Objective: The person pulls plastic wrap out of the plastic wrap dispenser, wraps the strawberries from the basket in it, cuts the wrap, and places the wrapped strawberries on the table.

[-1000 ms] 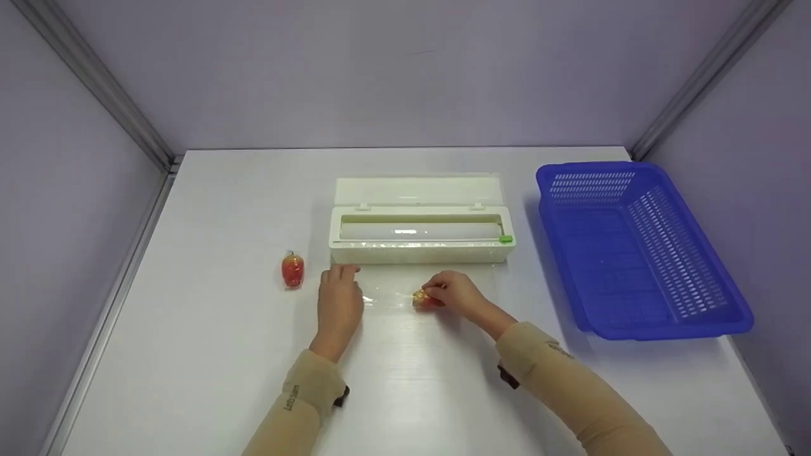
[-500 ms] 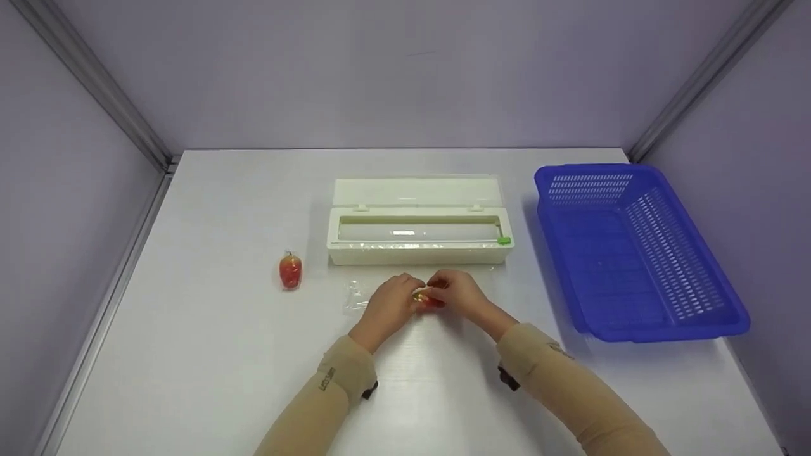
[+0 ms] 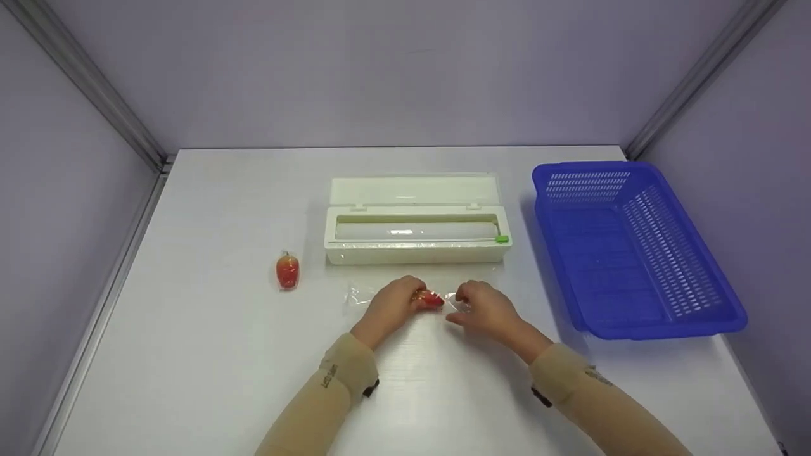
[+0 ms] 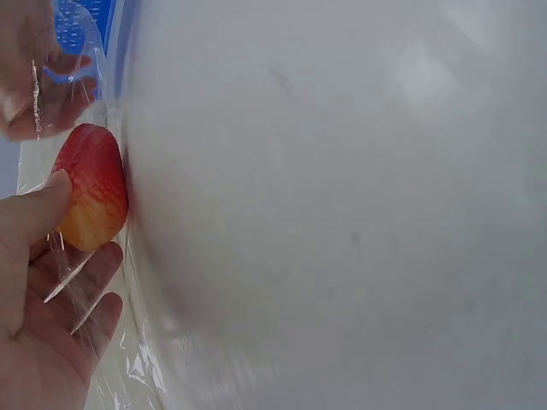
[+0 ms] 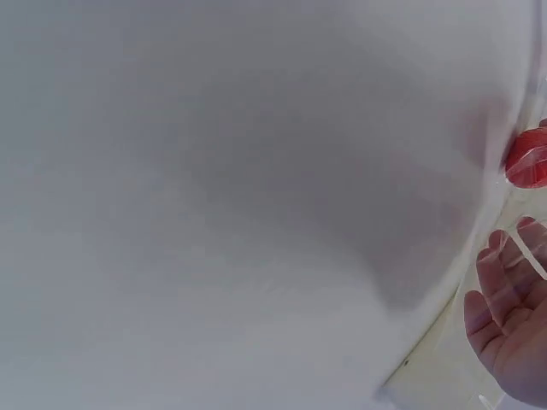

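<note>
In the head view my left hand (image 3: pixel 393 308) holds a small oval red-and-yellow fruit (image 3: pixel 431 299) on a sheet of clear cling film (image 3: pixel 361 294). The left wrist view shows the thumb on the near side of the fruit (image 4: pixel 90 184), with film lying over the fingers. To the right of the fruit is my right hand (image 3: pixel 488 308), its thumb and fingers apart at the film's loose part. In the right wrist view, film crosses the fingers of that hand (image 5: pixel 513 316). A second red-and-yellow fruit (image 3: pixel 287 272), wrapped in film, lies on the left.
Behind the hands stands a white cling film dispenser (image 3: pixel 418 254) with its lid (image 3: pixel 415 190) raised, a film roll (image 3: pixel 415 230) inside and a green slider (image 3: pixel 502 239). A blue plastic basket (image 3: pixel 599 266) sits on the right of the white table (image 3: pixel 209 354).
My left hand has come rightward from the film's left part and taken hold of the fruit. My right hand has let go of the fruit and shifted right.
</note>
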Demonstrator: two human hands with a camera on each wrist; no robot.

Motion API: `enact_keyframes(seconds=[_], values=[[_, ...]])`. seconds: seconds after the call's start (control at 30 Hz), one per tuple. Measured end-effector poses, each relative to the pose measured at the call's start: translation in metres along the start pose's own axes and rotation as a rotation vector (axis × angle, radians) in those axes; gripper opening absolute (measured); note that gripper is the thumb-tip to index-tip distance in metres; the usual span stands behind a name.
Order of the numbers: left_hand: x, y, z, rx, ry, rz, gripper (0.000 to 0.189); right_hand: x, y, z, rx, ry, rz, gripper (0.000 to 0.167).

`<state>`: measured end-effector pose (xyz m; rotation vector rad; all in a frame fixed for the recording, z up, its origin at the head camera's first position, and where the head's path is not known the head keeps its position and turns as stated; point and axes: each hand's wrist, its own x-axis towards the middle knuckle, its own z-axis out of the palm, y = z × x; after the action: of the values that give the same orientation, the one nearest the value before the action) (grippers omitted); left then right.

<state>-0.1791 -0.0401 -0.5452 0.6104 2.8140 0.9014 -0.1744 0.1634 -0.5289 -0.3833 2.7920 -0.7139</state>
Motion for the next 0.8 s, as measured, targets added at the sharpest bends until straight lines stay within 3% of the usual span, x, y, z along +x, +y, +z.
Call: enact_keyframes(seconds=[0.07,0.13,0.3,0.47,0.57,0.67,0.8], values=[[0.0,0.0,-0.001,0.01,-0.007,0.015,0.026,-0.008,0.01,-0.003,-0.048,0.02,-0.024,0.014],[-0.001,0.0,-0.002,0.021,-0.019,0.027,0.027,-0.013,0.019,-0.005,-0.017,0.064,-0.018,0.006],[-0.001,0.002,-0.003,0.059,-0.052,0.056,0.026,-0.018,0.034,-0.012,0.275,0.186,0.038,0.009],[-0.001,0.004,-0.005,0.094,-0.086,0.051,0.026,-0.014,0.039,-0.015,0.602,0.173,0.148,0.014],[-0.001,0.005,-0.005,0.091,-0.096,0.044,0.025,-0.011,0.043,-0.013,0.72,0.177,0.217,0.016],[0.0,0.005,-0.005,0.09,-0.105,0.044,0.025,-0.009,0.044,-0.01,0.745,0.203,0.26,0.017],[0.002,0.003,-0.006,0.081,-0.113,0.031,0.026,-0.004,0.045,-0.004,0.628,0.23,0.265,0.014]])
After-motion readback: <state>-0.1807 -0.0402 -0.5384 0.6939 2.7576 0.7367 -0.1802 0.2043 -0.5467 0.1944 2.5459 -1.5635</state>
